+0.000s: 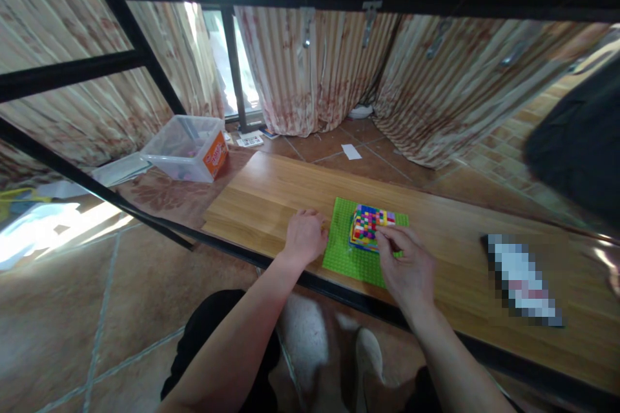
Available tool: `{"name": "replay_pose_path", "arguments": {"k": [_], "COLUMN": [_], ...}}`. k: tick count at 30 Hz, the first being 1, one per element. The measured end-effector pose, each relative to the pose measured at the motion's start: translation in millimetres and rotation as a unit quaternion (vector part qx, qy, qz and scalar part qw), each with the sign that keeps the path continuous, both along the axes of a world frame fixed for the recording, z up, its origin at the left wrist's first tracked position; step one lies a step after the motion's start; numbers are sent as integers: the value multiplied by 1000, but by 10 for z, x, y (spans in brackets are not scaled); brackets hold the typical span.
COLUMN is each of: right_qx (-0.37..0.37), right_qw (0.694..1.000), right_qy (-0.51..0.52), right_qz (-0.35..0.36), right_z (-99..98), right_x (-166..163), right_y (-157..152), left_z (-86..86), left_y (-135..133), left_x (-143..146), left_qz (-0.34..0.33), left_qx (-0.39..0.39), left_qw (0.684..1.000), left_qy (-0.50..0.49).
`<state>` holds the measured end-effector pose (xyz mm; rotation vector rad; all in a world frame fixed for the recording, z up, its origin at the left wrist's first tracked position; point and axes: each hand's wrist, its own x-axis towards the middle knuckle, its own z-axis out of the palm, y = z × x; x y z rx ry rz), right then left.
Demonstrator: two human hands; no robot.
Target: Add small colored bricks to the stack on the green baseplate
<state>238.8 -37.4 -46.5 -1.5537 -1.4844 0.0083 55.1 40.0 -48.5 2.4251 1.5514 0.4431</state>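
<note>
A bright green studded baseplate (339, 232) lies on the wooden bench. On it stands a low rectangular stack of small toy bricks (367, 222) in many mixed colours. My right hand (409, 264) reaches over the stack's right side, thumb and forefinger pinched together at its top. Whatever is between those fingertips is too small to make out. Beside the baseplate's left edge, my left hand (306, 237) rests on the bench with its fingers curled in. Its fingertips are hidden, so I cannot tell whether it holds anything.
The narrow wooden bench (261, 200) has a dark metal rail (343, 297) along its near edge. A blurred-out flat object (523, 281) lies to the right. A clear plastic bin (181, 161) with an orange label stands on the floor behind left. Dark bars cross above.
</note>
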Motion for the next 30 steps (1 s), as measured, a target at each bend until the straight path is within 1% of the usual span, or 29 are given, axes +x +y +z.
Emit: {"name": "replay_pose_path", "arguments": {"k": [4, 7, 9, 11, 13, 14, 17, 20, 22, 24, 27, 30], "right_qx": [-10, -8, 2, 11, 12, 11, 6, 2, 2, -1, -10, -15], "right_qw": [1000, 1000, 1000, 1000, 1000, 999, 998, 996, 993, 989, 986, 987], "right_qy": [-1, 2, 5, 13, 24, 29, 32, 14, 0, -3, 3, 2], "right_qz": [2, 4, 4, 4, 11, 18, 53, 92, 119, 147, 168, 161], "right_z": [4, 11, 20, 29, 36, 39, 44, 47, 47, 44, 41, 47], "right_x": [5, 1, -11, -31, -57, -71, -109, -131, -132, -122, -97, -81], "right_y": [-6, -2, 4, 10, 14, 14, 13, 11, 11, 12, 17, 19], "left_z": [-30, -27, -13, 3, 15, 19, 35, 74, 111, 145, 165, 150], "left_y": [12, 20, 28, 38, 46, 45, 12, -60, -107, -137, -152, -148], "left_x": [23, 24, 21, 24, 40, 54, 112, 164, 182, 186, 185, 192], "left_qz": [0, -8, -11, -8, -5, -6, -25, -61, -74, -75, -72, -72], "left_qx": [3, 2, 2, -15, -63, -99, -217, -321, -366, -387, -395, -395], "left_qw": [1000, 1000, 999, 992, 969, 950, 869, 789, 751, 738, 744, 747], "left_qy": [3, -16, -52, -125, -237, -298, -443, -521, -545, -548, -535, -530]}}
